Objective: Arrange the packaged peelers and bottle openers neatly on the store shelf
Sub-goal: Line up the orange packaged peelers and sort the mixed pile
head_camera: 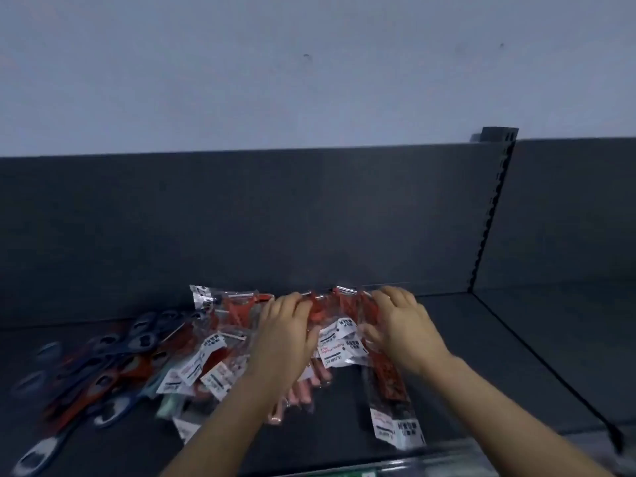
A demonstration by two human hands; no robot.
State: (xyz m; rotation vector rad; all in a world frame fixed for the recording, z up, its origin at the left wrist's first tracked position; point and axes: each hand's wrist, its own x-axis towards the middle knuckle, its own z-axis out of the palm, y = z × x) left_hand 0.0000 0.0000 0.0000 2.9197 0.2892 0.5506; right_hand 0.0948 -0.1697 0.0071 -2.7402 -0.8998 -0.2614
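Several red peelers in clear packets with white labels [339, 342] lie bunched at the middle of the dark shelf [481, 356]. My left hand [285, 325] lies over the left side of this bunch, fingers curled round the packets. On the right side my right hand [399, 321] grips the packets' edge. One packeted red peeler [389, 390] lies lengthwise under my right wrist. More packeted peelers [213, 359] are piled left of my left hand. Blue and orange bottle openers [103, 366] lie scattered at the far left.
The shelf's dark back panel [241, 218] rises just behind the packets. A slotted upright post [492, 215] stands at the back right, with another shelf bay beyond it. The shelf's front edge [344, 471] runs along the bottom. The frame is motion-blurred.
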